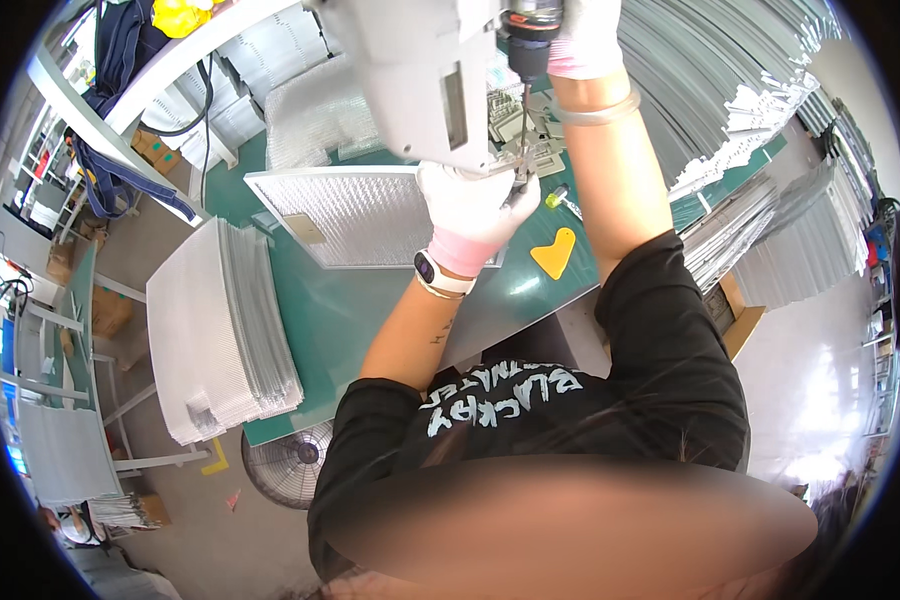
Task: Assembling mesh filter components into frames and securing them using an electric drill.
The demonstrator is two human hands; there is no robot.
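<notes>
My right hand [587,40], in a white glove with a pink cuff, grips a power screwdriver [532,28] at the top of the view. Its long bit [526,110] points down toward my left hand [473,208], gloved the same way. The left fingers are closed by the bit's tip; what they pinch there is small, dark and mostly hidden. Just behind that hand rises a large pale grey housing [420,75]. A framed silver textured panel [355,215] lies on the green table [345,325], beside my left hand.
A yellow notched flat piece [554,253] and a small green-tipped item [558,196] lie right of my left hand. Stacked mesh panels [215,330] stand at the table's left edge, above a floor fan [295,460]. Long metal strips [710,90] fill the far right.
</notes>
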